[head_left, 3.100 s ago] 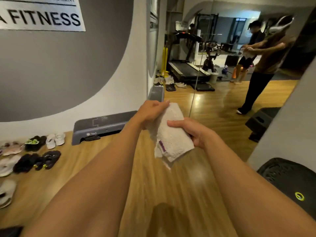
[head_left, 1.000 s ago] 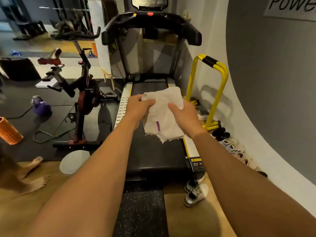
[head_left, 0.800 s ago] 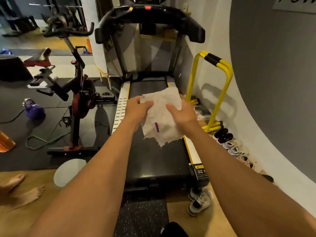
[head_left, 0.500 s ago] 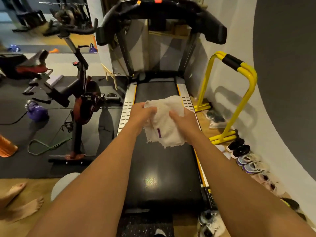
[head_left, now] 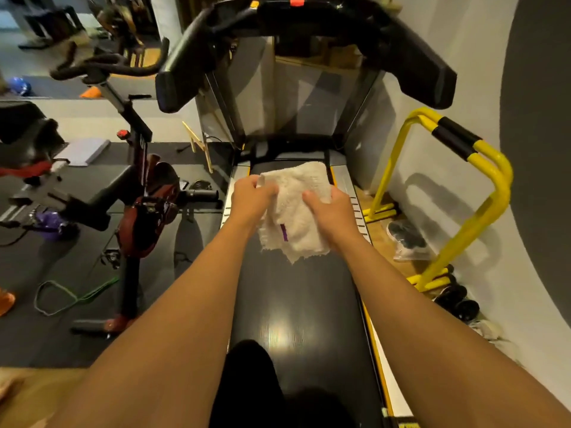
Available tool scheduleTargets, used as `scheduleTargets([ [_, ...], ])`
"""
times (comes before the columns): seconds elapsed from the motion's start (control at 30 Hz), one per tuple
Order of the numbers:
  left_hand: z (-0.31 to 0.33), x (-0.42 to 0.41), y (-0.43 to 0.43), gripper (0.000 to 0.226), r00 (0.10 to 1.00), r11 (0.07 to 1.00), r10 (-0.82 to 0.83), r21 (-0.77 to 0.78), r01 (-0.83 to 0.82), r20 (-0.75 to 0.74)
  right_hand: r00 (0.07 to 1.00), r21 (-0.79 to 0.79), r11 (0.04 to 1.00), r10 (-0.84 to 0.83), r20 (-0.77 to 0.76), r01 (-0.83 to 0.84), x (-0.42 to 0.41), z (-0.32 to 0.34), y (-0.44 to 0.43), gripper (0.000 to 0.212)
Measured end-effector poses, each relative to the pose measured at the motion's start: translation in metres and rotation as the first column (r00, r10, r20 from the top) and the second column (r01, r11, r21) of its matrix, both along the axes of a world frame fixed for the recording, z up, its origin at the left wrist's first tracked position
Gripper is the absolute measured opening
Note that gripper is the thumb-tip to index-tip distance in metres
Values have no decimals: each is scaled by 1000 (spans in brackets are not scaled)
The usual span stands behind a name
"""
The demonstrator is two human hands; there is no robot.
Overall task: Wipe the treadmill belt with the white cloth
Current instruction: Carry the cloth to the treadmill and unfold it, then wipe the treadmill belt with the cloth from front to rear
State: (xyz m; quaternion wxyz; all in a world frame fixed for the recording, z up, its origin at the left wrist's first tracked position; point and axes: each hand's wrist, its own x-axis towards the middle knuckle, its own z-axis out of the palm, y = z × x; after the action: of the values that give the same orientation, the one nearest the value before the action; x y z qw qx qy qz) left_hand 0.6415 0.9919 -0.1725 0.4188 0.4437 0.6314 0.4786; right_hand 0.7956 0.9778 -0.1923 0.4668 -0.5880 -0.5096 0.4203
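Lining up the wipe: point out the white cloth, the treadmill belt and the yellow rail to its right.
white cloth point(head_left: 298, 211): head view, middle of the fabric.
treadmill belt point(head_left: 296, 304): head view, bare black surface nearer the camera than the cloth.
yellow rail point(head_left: 471, 231): head view, its slanted upright tube.

Single view, head-worn: it sits on your head and faces forward and steeply down, looking along the treadmill belt point(head_left: 296, 304) from above its near end toward the console point(head_left: 309, 17) at the top edge. Wide-angle lens; the margins bow. Your forearms enter from the bottom corners. Left hand point(head_left: 250, 200) and right hand point(head_left: 332, 211) sit mid-frame, near the lens, both gripping the white cloth point(head_left: 296, 186). Left margin: exercise bike point(head_left: 145, 211). Right margin: yellow frame point(head_left: 494, 165) and wall point(head_left: 482, 72).
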Motion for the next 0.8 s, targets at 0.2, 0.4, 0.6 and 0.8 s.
scheduleTargets([
  [0.2, -28, -10, 146, 11, 1000, 999, -10, -42, 11, 5, 1000, -65, 998, -11, 14, 11, -11, -21, 144, 15],
  [0.4, -13, -22, 290, 17, 999, 994, -37, -102, 38, 15, 995, -235, 972, 4, -98, -27, -25, 5, 283, 15],
  [0.6, 38, -16, 382, 28, 997, 987, -49, -147, 58, 67, 977, -364, 923, 54, -206, -128, -23, 59, 367, 27],
  [0.8, 59, 0, 476, 16, 998, 987, -41, -156, 47, 38, 982, -423, 892, 97, -164, -159, -10, 79, 464, 26],
])
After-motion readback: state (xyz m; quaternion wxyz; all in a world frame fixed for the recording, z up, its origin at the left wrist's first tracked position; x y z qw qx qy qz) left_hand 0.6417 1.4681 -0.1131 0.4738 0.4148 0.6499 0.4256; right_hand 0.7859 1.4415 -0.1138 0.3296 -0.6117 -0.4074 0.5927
